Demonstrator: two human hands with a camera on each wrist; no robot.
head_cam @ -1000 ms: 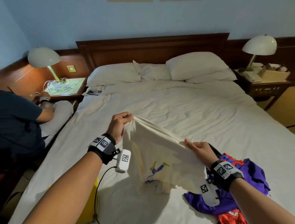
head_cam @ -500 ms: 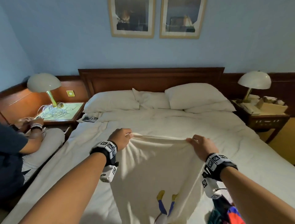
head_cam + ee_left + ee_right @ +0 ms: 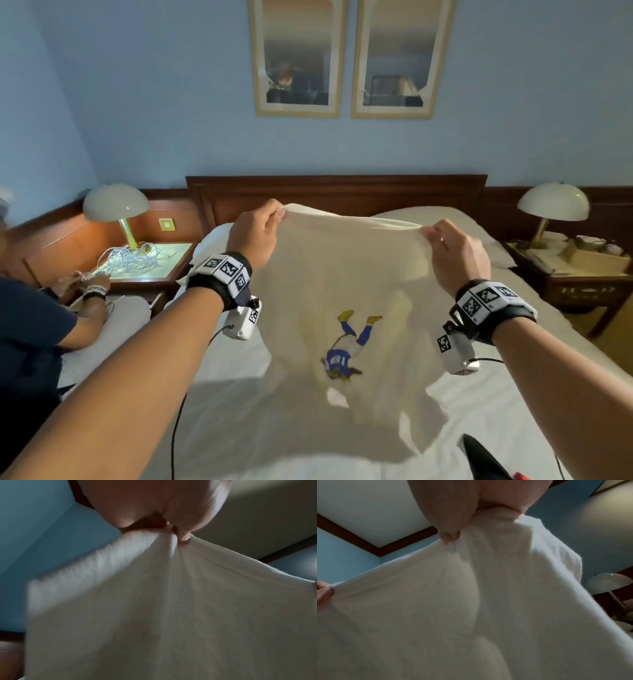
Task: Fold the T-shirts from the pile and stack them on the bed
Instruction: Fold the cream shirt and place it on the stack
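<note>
Cream T-shirt point(image 3: 346, 274) hangs below our hands | left hand point(image 3: 253, 236), right hand point(image 3: 457, 255) each pinch one top corner | bed point(image 3: 239, 394) underneath

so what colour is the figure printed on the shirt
Mostly blue with yellow, on the cream shirt; the head view shows it best.

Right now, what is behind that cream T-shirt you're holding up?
Behind the cream T-shirt, held up by both hands, the headboard and one pillow show above its edge. The other pillows are covered.
</note>
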